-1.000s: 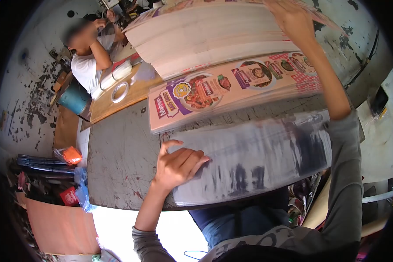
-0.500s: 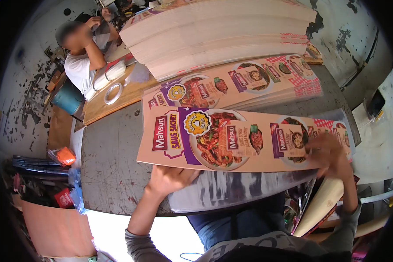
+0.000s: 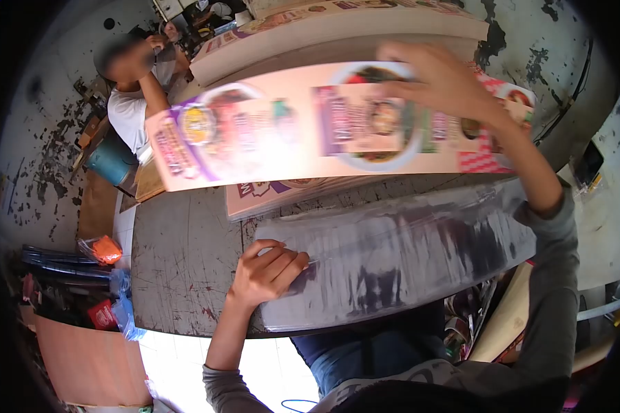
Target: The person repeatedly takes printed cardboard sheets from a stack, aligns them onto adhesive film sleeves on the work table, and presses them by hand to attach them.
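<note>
My right hand [image 3: 444, 82] grips a long printed cardboard strip [image 3: 296, 138] by its upper edge, thumb on the front. Blurred by motion, the strip hangs raised above the table and shows food pictures on a peach ground. On the table in front of me lie long clear plastic sleeves [image 3: 393, 255], glossy with reflections; how many is unclear. My left hand [image 3: 265, 272] is closed at their left end, fingers curled on the plastic. Behind the sleeves, a pile of sleeved printed strips [image 3: 244, 202] is mostly hidden by the raised strip.
A tall stack of printed cardboard [image 3: 365, 34] stands at the back of the grey scratched table [image 3: 179, 268]. Another person [image 3: 127, 103] sits at the far left, beside a teal bucket [image 3: 108, 165]. A phone [image 3: 590, 164] lies on the right.
My right hand has lifted the printed strip up and away from me, uncovering the clear sleeves. My left hand has come off the strip's lower edge and curled at the sleeves' left end.
</note>
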Action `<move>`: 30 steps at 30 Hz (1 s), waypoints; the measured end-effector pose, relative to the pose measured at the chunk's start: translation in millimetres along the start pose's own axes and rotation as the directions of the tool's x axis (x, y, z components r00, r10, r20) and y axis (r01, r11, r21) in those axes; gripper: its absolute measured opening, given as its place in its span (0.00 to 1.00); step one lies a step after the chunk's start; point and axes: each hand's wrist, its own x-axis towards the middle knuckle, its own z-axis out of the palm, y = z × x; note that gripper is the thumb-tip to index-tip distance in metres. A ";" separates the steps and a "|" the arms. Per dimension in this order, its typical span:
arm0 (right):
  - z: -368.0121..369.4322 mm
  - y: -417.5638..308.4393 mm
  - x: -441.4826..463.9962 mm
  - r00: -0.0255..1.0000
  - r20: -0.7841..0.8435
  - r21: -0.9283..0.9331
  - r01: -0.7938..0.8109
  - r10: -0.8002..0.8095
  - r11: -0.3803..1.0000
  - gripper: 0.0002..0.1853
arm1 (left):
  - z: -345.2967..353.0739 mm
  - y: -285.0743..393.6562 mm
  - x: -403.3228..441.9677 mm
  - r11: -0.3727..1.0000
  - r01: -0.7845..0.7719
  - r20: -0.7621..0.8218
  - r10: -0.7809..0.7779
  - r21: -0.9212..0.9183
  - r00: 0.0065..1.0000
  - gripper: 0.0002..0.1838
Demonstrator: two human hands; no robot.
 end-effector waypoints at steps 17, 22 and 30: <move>85.2 -29.3 -29.6 0.990 -0.052 0.328 -0.104 0.128 0.939 0.22 | 9.2 1.0 -6.6 0.930 0.346 -0.053 -0.354 -0.121 0.934 0.08; 36.6 16.5 -90.8 0.917 0.259 0.266 -0.369 0.303 0.891 0.21 | 11.5 -2.1 -8.5 0.852 0.481 0.016 -0.488 -0.208 0.873 0.08; 15.0 57.1 -147.5 0.877 0.305 0.250 -0.450 0.372 0.857 0.20 | -14.2 -33.4 -12.0 0.725 0.637 0.228 -0.595 -0.261 0.771 0.07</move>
